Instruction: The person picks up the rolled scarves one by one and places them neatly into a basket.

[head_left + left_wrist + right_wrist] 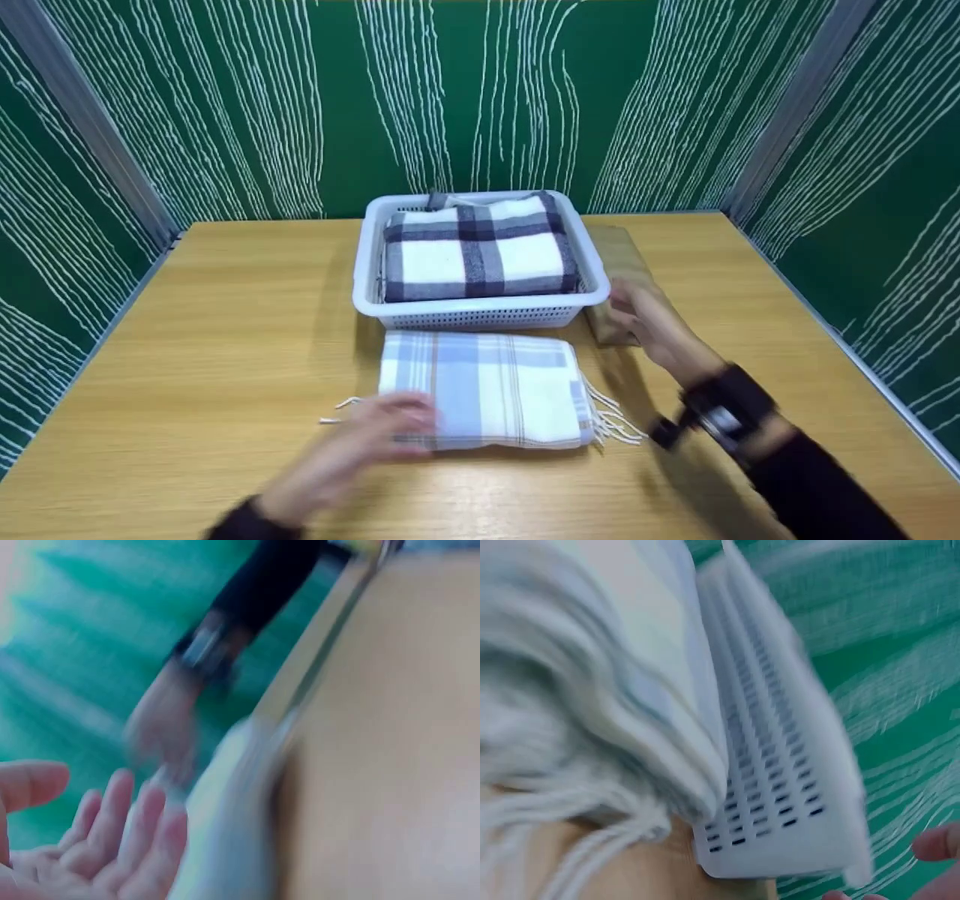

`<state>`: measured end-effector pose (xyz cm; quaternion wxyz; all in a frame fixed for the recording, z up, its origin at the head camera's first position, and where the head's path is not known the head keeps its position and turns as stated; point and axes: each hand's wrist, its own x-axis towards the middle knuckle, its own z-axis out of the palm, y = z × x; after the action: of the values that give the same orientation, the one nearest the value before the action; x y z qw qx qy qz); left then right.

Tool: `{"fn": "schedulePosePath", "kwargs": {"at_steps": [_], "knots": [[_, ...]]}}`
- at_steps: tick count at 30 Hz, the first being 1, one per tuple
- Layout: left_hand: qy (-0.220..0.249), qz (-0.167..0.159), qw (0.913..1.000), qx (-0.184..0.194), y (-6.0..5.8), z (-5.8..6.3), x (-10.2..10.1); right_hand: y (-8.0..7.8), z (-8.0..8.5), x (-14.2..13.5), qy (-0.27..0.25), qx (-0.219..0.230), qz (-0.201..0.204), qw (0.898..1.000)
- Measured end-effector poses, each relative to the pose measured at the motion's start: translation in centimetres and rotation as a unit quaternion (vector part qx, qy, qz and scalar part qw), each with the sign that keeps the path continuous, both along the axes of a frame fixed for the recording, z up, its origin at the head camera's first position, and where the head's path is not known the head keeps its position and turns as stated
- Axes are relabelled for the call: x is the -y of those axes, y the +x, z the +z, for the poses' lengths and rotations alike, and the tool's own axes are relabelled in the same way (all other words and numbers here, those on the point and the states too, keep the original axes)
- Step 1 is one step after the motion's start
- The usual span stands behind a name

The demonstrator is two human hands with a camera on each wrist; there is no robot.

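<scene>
A folded white and light-blue plaid scarf with fringed ends lies on the table in front of a white plastic basket. My left hand, blurred, is over the scarf's left front corner; its fingers look spread and relaxed in the left wrist view. At the basket's right side is my right hand, its fingertips right by the rim and over a flat brown object. In the right wrist view its thumb and fingertips show apart at the lower right corner. A folded dark-grey and white checked cloth fills the basket.
The wooden table reaches back to a green wall covered in white wavy lines. Similar green panels with grey posts stand on both sides.
</scene>
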<state>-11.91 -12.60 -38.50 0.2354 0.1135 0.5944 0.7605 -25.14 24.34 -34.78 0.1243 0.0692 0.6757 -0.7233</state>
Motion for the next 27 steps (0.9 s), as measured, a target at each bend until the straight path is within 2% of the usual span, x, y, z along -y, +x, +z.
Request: {"fn": "schedulePosePath", "kwargs": {"at_steps": [1, 3, 5, 6, 10, 15, 18, 22, 27], "knots": [[-0.023, 0.047, 0.9986, 0.003, -0.2, 0.3, 1.3, 0.9, 0.1, -0.4, 0.015, -0.012, 0.017, 1.000], [-0.070, 0.125, 0.9893, 0.026, -0.7, 0.7, 3.6, 2.6, 0.0, -1.3, 0.032, -0.027, 0.049, 0.998], [-0.107, 0.175, 0.9758, 0.076, -1.1, 1.4, 5.3, 3.9, -0.2, -2.3, 0.047, -0.008, 0.083, 0.995], [-0.115, 0.185, 0.9716, 0.093, -1.4, 1.4, 5.9, 4.4, -0.3, -2.8, 0.055, 0.004, 0.101, 0.993], [-0.117, 0.165, 0.9671, 0.155, -2.7, 1.0, 7.9, 5.9, -1.0, -4.4, 0.081, 0.052, 0.152, 0.984], [-0.082, 0.144, 0.9658, 0.200, -3.8, 0.4, 8.7, 7.0, -1.9, -5.1, 0.063, 0.094, 0.185, 0.976], [-0.060, 0.134, 0.9662, 0.212, -4.2, 0.2, 7.9, 7.0, -2.5, -4.8, 0.040, 0.116, 0.184, 0.975], [-0.065, 0.114, 0.9684, 0.212, -4.8, 0.2, 6.0, 6.6, -3.3, -4.1, -0.001, 0.126, 0.177, 0.976], [-0.093, 0.129, 0.9656, 0.206, -5.5, 0.5, 3.5, 6.2, -3.8, -2.8, -0.036, 0.115, 0.180, 0.976]]}}
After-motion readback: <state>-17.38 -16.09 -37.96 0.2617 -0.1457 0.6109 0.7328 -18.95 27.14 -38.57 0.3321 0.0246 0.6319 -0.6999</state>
